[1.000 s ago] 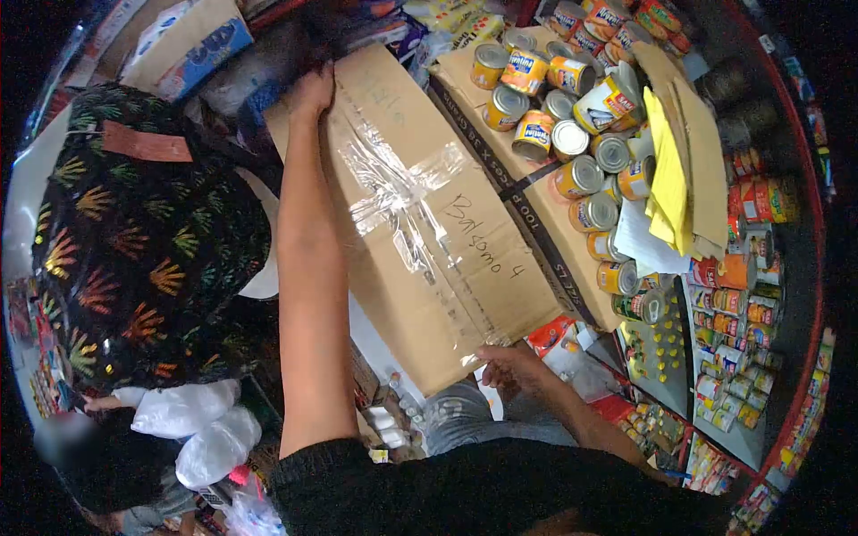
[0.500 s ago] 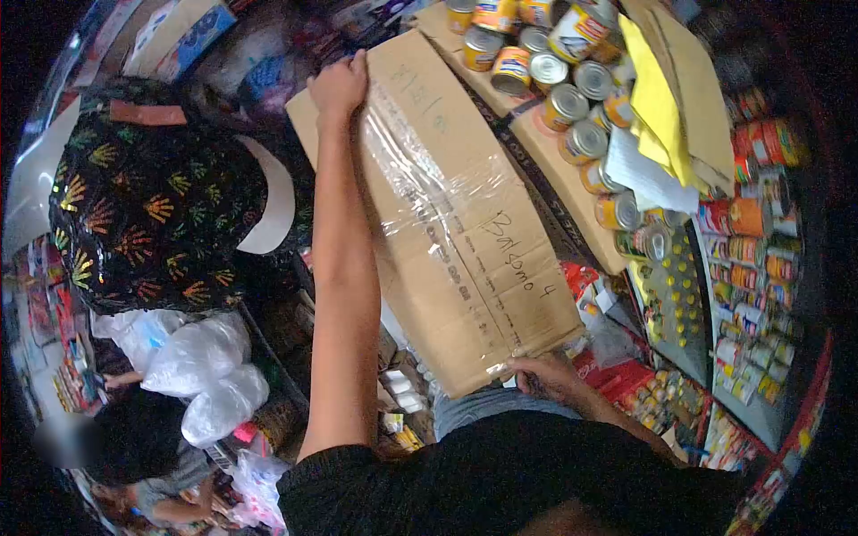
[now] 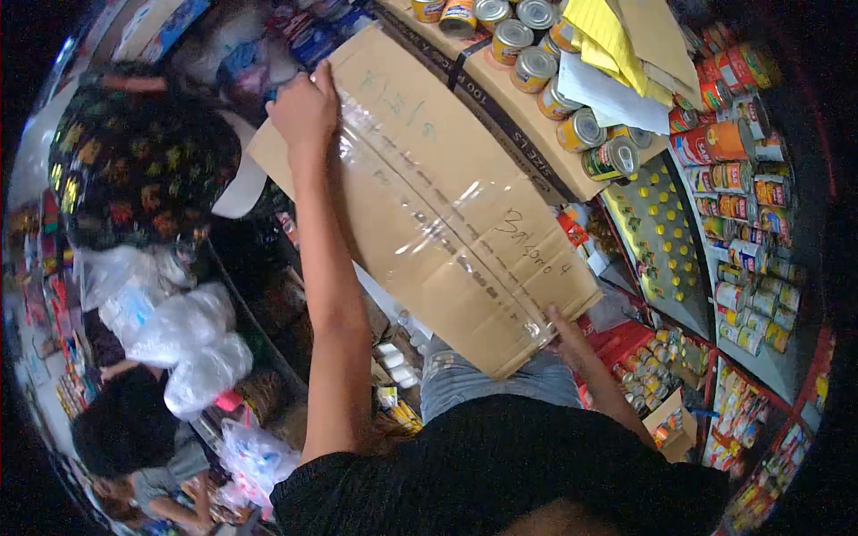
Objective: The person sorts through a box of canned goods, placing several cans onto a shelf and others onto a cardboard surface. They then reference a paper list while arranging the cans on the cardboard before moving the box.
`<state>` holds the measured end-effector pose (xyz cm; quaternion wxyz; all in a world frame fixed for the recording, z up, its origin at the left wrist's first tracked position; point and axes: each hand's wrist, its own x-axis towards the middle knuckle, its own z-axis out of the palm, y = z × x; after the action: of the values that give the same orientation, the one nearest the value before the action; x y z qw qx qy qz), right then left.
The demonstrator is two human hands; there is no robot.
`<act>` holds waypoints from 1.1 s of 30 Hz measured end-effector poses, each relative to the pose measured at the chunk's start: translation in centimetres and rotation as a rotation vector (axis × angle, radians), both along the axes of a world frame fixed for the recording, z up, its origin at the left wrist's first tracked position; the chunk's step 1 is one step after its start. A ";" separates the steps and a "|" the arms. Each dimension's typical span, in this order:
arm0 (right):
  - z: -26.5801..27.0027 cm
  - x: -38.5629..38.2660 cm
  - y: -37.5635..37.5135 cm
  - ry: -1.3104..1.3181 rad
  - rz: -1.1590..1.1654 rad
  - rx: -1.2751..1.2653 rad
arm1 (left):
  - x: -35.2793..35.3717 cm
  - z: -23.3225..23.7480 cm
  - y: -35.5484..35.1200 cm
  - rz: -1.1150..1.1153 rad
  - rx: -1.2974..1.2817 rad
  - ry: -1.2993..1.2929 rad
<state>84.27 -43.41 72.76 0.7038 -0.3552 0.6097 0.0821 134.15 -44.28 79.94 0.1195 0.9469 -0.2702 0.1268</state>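
Observation:
A large cardboard box, taped along its middle and marked with handwriting, is held in front of my body. My left hand grips its far left edge, fingers wrapped over the rim. At the near right corner my right hand holds the box; most of its fingers are hidden beneath. Just beyond the box's right side is another carton with dark printed tape, bearing several cans, yellow paper and a white sheet.
Shelves of cans stand on the right. Plastic bags lie at the left below a dark patterned bag. A person is at the lower left. An open carton sits at the lower right.
The held box has turned slightly, its far end moving left with my left hand. My right hand has shifted right and up. The whole view has shifted a little.

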 end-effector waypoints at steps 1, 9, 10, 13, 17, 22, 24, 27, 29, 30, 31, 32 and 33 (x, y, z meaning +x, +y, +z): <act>0.0 -0.6 -0.1 -0.094 -0.252 0.098 | -1.4 0.5 0.7 0.001 -0.037 -0.002; -0.7 -7.1 -0.5 -0.208 -0.142 0.208 | -10.0 0.9 5.0 0.037 -0.126 -0.191; -1.2 -8.2 -0.2 -0.197 -0.116 0.207 | -10.9 1.1 5.4 -0.013 -0.150 -0.178; -2.4 -10.8 1.7 -0.239 -0.169 0.437 | -12.7 2.1 6.8 -0.059 -0.133 -0.174; -2.6 -11.8 3.4 -0.250 -0.104 0.719 | -14.1 3.1 8.6 -0.076 -0.105 -0.192; -3.5 -12.5 5.3 -0.219 -0.104 0.917 | -14.4 2.2 12.2 -0.082 -0.048 -0.220; -5.5 -13.8 7.2 -0.109 -0.022 1.075 | -14.0 1.1 14.5 -0.082 -0.042 -0.225; -5.1 -13.3 9.8 -0.124 -0.019 1.081 | -14.2 -1.0 18.1 -0.048 -0.030 -0.158; -6.2 -13.2 11.6 -0.102 -0.026 1.057 | -14.1 -2.8 19.8 -0.039 -0.030 -0.119; -7.7 -14.2 13.0 -0.140 -0.006 1.087 | -14.0 -3.9 20.8 -0.025 -0.031 -0.075; -8.4 -14.0 14.1 -0.178 0.017 1.117 | -13.7 -4.9 21.7 -0.013 -0.014 -0.029; -9.4 -13.6 15.0 -0.176 0.021 1.123 | -13.0 -6.3 22.4 -0.008 -0.009 -0.029; -10.2 -13.4 16.3 -0.172 -0.001 1.102 | -12.2 -8.0 23.1 -0.020 -0.028 -0.059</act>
<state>70.91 -27.14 62.53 0.8327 0.0603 0.4171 0.3591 121.95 -21.14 71.93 0.1261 0.9382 -0.2814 0.1573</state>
